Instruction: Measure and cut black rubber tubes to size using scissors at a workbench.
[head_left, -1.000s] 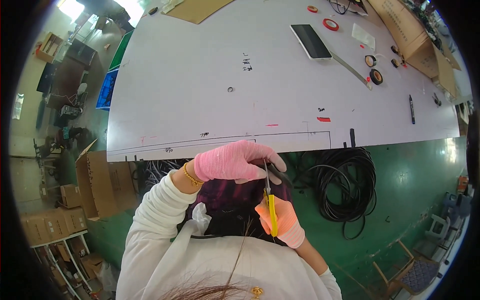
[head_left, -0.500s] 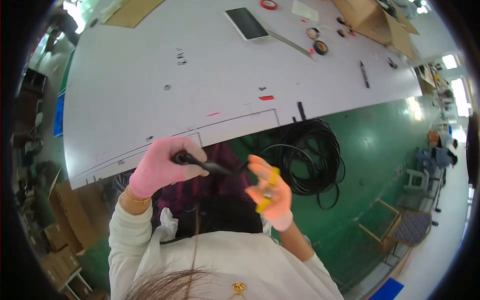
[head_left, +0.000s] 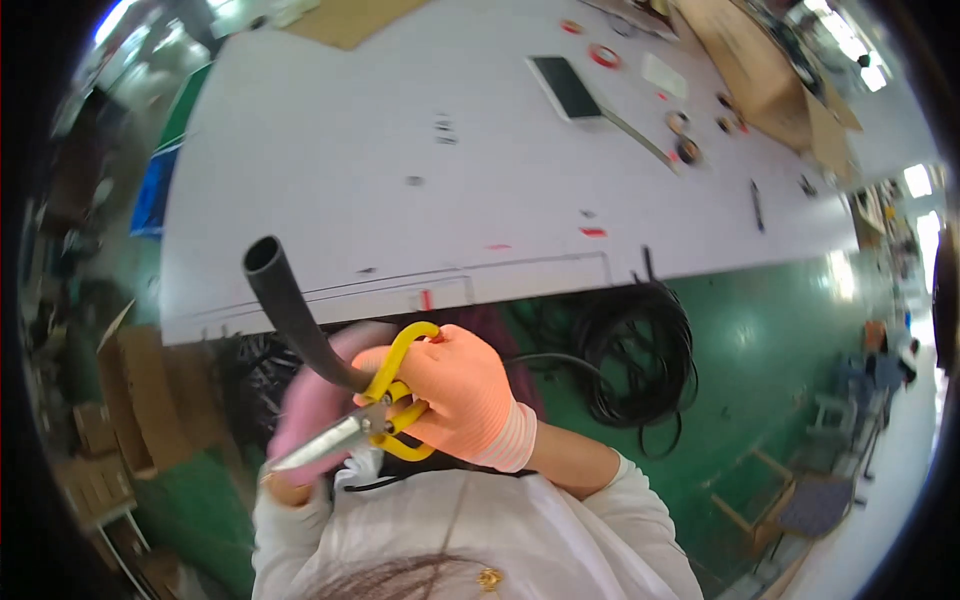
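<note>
My right hand (head_left: 455, 390), in an orange glove, is closed around yellow-handled scissors (head_left: 388, 415); their metal blades point toward the lower left. Its fingertips also meet the lower part of a black hollow tube (head_left: 290, 310), which slants to the upper left with its open end over the table edge. Behind the tube and scissors is my left hand (head_left: 305, 420), in a pink glove, smeared by motion; its fingers are mostly hidden. A black cable (head_left: 560, 358) runs from behind my right hand to the coil on the right.
The white table (head_left: 330, 130) carries a phone (head_left: 568, 88), tape rolls (head_left: 604, 56), a metal ruler (head_left: 640, 138) and a marker (head_left: 757, 205). A cable coil (head_left: 637, 350) hangs by its front edge. Cardboard boxes (head_left: 165, 390) stand at left; a chair (head_left: 815, 500) stands at right.
My right hand has moved left to meet my left hand and closed round the scissors, whose blades now show. The black tube now points up and left. The head view has shifted.
</note>
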